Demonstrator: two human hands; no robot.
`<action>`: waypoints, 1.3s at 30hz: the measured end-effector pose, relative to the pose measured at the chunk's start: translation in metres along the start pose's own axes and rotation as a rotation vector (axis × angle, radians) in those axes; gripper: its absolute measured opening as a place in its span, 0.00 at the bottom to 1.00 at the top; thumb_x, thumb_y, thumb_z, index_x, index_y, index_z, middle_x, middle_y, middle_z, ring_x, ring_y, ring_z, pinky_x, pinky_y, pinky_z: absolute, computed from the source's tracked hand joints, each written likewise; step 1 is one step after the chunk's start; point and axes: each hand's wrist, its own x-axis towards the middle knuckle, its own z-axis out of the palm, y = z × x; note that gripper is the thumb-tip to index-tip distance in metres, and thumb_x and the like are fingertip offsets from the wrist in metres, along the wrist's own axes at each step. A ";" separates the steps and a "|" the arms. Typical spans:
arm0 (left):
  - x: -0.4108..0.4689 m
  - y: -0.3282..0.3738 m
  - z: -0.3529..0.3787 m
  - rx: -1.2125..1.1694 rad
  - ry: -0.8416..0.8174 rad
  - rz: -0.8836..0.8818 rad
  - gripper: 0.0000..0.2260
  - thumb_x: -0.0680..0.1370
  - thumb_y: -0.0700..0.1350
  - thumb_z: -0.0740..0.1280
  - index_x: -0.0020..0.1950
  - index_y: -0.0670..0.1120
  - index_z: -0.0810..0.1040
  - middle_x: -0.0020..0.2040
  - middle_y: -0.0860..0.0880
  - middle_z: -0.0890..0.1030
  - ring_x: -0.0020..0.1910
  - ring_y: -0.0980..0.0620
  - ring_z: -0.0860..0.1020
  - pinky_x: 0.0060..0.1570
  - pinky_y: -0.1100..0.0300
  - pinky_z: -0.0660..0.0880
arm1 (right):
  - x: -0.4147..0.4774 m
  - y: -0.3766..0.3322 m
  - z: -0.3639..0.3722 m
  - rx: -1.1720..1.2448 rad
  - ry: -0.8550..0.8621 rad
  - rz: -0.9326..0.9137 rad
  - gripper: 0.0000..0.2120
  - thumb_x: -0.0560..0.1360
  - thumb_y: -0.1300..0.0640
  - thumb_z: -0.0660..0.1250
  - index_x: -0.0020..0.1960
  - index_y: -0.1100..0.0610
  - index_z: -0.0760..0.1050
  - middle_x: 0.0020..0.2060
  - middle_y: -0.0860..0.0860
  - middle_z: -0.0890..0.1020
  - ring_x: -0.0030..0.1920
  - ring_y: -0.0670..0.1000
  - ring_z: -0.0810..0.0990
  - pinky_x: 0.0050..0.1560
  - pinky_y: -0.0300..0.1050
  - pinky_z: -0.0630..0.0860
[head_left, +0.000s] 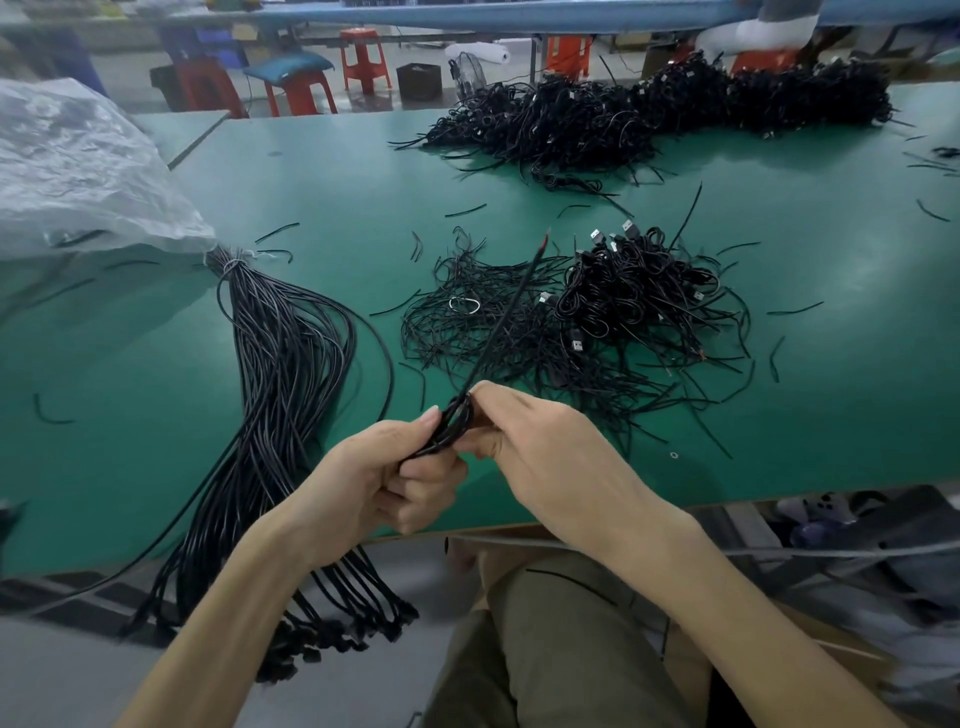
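Above the near edge of the green table (322, 176), my left hand (379, 478) grips a small coil of black cable (452, 423). My right hand (540, 441) pinches the same coil from the right. The cable's free end (511, 296) sticks up and away, ending in a red tip. A long tied bundle of black cables (285, 374) lies to the left and hangs over the table's front edge.
A pile of coiled USB cables (639, 286) and a heap of black twist ties (467, 317) lie ahead. A larger cable heap (649, 114) sits at the far edge. A clear plastic bag (78, 171) lies at left. Red stools (363, 57) stand beyond the table.
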 end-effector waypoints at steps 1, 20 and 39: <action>0.000 0.000 0.001 0.000 0.006 0.002 0.20 0.82 0.57 0.55 0.32 0.51 0.65 0.30 0.52 0.58 0.28 0.52 0.55 0.32 0.51 0.48 | -0.001 0.000 0.001 0.016 0.027 -0.019 0.03 0.81 0.61 0.64 0.48 0.58 0.73 0.40 0.41 0.73 0.39 0.47 0.74 0.39 0.52 0.77; 0.009 -0.002 0.002 0.105 0.276 0.282 0.10 0.75 0.35 0.71 0.55 0.39 0.82 0.50 0.43 0.83 0.50 0.48 0.81 0.50 0.58 0.79 | -0.006 0.013 0.014 0.441 0.018 0.243 0.12 0.83 0.55 0.65 0.41 0.56 0.75 0.30 0.50 0.77 0.30 0.47 0.72 0.33 0.42 0.67; 0.016 -0.004 -0.009 0.056 0.359 0.336 0.16 0.75 0.40 0.74 0.60 0.36 0.78 0.54 0.43 0.82 0.53 0.48 0.79 0.56 0.60 0.77 | -0.002 0.016 0.020 1.079 0.008 0.574 0.11 0.83 0.59 0.65 0.41 0.58 0.74 0.31 0.52 0.72 0.29 0.47 0.66 0.27 0.36 0.61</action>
